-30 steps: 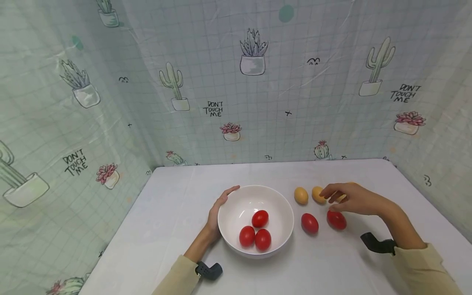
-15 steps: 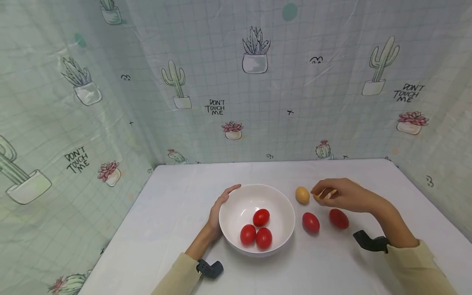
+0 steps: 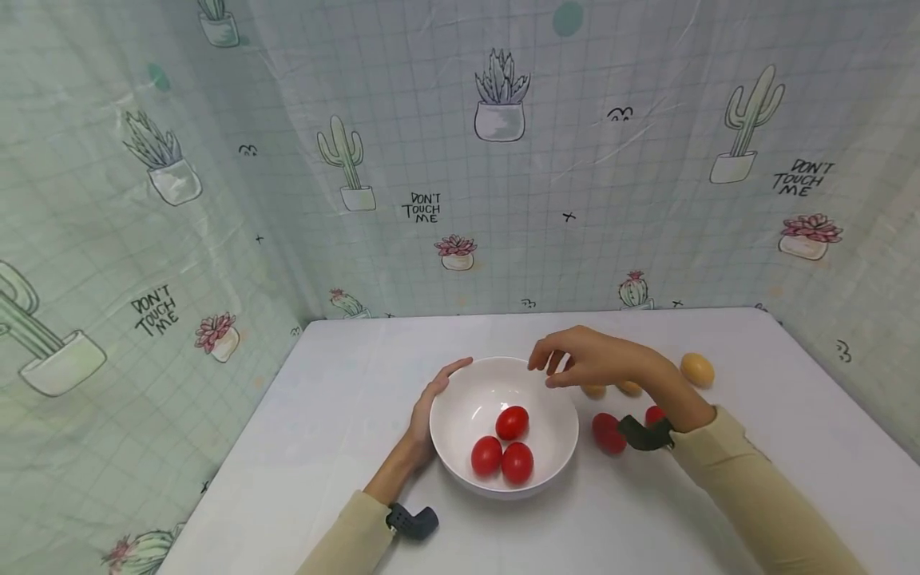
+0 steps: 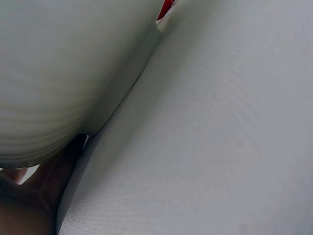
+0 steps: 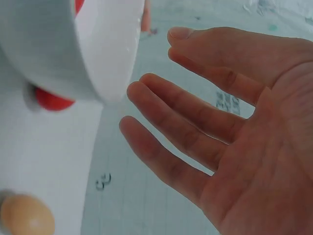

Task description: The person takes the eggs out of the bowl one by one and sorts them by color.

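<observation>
My left hand (image 3: 424, 411) holds the white bowl (image 3: 447, 447) from its left side, fingers following the outer wall. Its thumb is hidden. Inside the bowl lie three red eggs (image 3: 486, 457), close together. By the bowl's far right rim, my right hand (image 3: 592, 357) hovers with its fingers loosely bent. The right wrist view shows the palm (image 5: 264, 161) bare and the fingers spread apart, nothing between them. Below that hand and forearm, two yellow eggs (image 3: 593, 391) and two red eggs (image 3: 609, 434) are partly covered. Another yellow egg (image 3: 697, 370) sits farther right.
The white table (image 3: 359, 383) ends at a far edge against a hanging cloth (image 3: 402, 271) printed with potted cacti. Cloth also stands along the left and right sides. A dark wrist camera (image 3: 412, 523) sits on the left wrist, another (image 3: 645, 434) on the right.
My right hand has moved left from over the yellow and red eggs to the bowl's far right rim, uncovering the rightmost yellow egg. The left hand and bowl stay in place.
</observation>
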Demonstrator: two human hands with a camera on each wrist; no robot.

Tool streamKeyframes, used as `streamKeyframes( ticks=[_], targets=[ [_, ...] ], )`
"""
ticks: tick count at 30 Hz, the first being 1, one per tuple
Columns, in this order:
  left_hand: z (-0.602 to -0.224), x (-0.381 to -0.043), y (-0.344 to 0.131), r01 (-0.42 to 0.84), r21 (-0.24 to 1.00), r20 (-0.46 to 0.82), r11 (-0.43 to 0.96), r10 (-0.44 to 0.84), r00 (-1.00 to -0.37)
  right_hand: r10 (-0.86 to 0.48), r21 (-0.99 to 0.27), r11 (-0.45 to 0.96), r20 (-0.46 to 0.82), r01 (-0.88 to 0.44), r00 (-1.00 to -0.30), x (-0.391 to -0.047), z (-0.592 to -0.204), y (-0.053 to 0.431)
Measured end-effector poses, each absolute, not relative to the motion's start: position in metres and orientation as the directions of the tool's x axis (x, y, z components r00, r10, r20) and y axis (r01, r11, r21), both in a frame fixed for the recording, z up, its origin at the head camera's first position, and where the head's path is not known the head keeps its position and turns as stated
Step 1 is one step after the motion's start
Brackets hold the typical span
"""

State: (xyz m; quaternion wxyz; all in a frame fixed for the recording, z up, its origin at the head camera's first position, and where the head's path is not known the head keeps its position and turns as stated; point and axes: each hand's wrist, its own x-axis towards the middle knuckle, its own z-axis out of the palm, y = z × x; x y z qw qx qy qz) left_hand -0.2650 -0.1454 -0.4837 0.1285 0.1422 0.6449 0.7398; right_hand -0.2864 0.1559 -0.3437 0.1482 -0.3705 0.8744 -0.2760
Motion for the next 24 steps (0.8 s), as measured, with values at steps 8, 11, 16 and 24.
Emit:
streamKeyframes(
  ticks=[8, 11, 16, 24],
  targets=[
    [-0.484, -0.264, -0.146, -0.02, 0.993, 0.024, -0.118, 0.362, -0.932, -0.786, -0.551, 0.58, -0.186, -0.6, -0.589, -0.294, -0.343, 0.105],
    [-0.483, -0.264, -0.146, -0.021, 0.993, 0.023, -0.119, 0.354, -0.935, -0.783, -0.541, 0.599, -0.242, -0.59, -0.573, -0.298, -0.345, 0.092],
    [-0.483, -0.265, -0.147, -0.019, 0.992, 0.029, -0.128, 0.365, -0.93, -0.74, -0.517, 0.663, -0.346, -0.542, -0.576, -0.303, -0.352, 0.077],
    [-0.482, -0.266, -0.146, -0.02, 0.992, 0.027, -0.125, 0.369, -0.929, -0.642, -0.436, 0.767, -0.5, -0.471, -0.582, -0.307, -0.356, 0.061]
  ],
)
